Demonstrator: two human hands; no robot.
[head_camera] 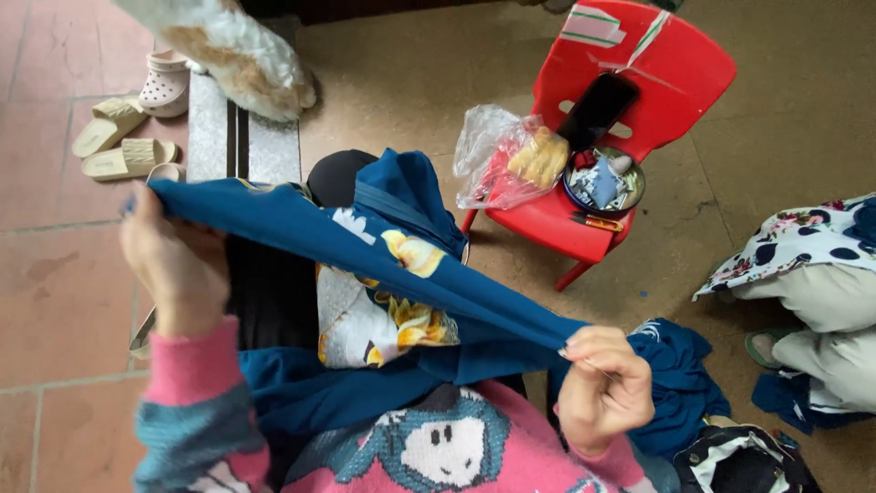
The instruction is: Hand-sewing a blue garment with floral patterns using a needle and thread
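Right hand (604, 388) pinches the dark blue printed cloth (365, 242), fingers (584, 351) clamped tight on its edge. Left hand (173, 260) grips the far end, fingers closed, the fabric stretched taut between them. Beyond the right fingers, a red plastic chair (675, 73) carries a crinkled clear bag (497, 151), a black phone (598, 110) and a round tin (604, 183).

Both hands raised apart, left (173, 265) gripping, right (602, 388) pinching
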